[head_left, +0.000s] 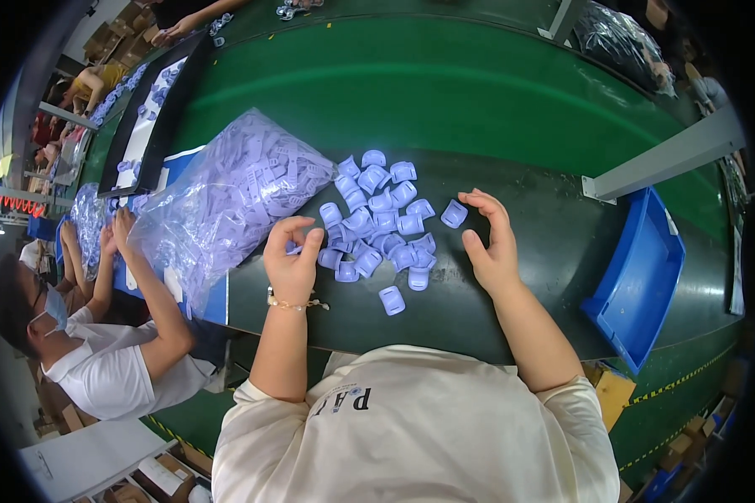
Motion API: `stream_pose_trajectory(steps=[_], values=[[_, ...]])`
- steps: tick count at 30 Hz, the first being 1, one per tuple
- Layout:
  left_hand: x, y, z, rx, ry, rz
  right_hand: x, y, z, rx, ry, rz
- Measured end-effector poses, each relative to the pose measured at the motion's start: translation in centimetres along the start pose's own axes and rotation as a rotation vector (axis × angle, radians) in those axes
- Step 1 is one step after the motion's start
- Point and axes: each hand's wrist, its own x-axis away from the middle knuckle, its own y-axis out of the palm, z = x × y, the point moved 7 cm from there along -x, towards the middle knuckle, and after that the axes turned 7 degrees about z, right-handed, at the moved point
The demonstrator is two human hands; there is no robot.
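A loose pile of small lilac moulded plastic pieces (383, 220), each curved with a slot, lies on the dark table between my hands. My left hand (289, 267), with a beaded bracelet at its wrist, is at the pile's left side. Its fingers curl toward the thumb around a lilac plastic piece (294, 248), mostly hidden by the hand. At the right side, my right hand (493, 251) has thumb and fingers apart and holds nothing. Closest to its fingertips is a single lilac piece (454, 214). Another separate piece (392, 300) lies nearer to me.
A large clear bag (256, 172) full of lilac parts leans at the left. Beyond it stands a black-edged tray (113, 172). To the right are a blue bin (646, 281) and a grey post (671, 155). A masked co-worker (101, 352) sits at the left, handling parts.
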Motion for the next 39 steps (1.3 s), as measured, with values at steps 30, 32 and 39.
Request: stream_pose_trajectory(steps=[30,32,39], values=[[3.7,5.7,4.0,-0.645,0.158,-0.597,1.6,6.6,-3.9,0.534,-0.177,-0.568],[3.2,5.7,3.5,-0.643,0.167,-0.585,1.2,7.1,-4.5,0.552,-0.188,-0.584],[3.8,5.5,3.0,-0.488,0.332,-0.479,-0.4,9.2,-3.9,0.613,-0.309,-0.636]])
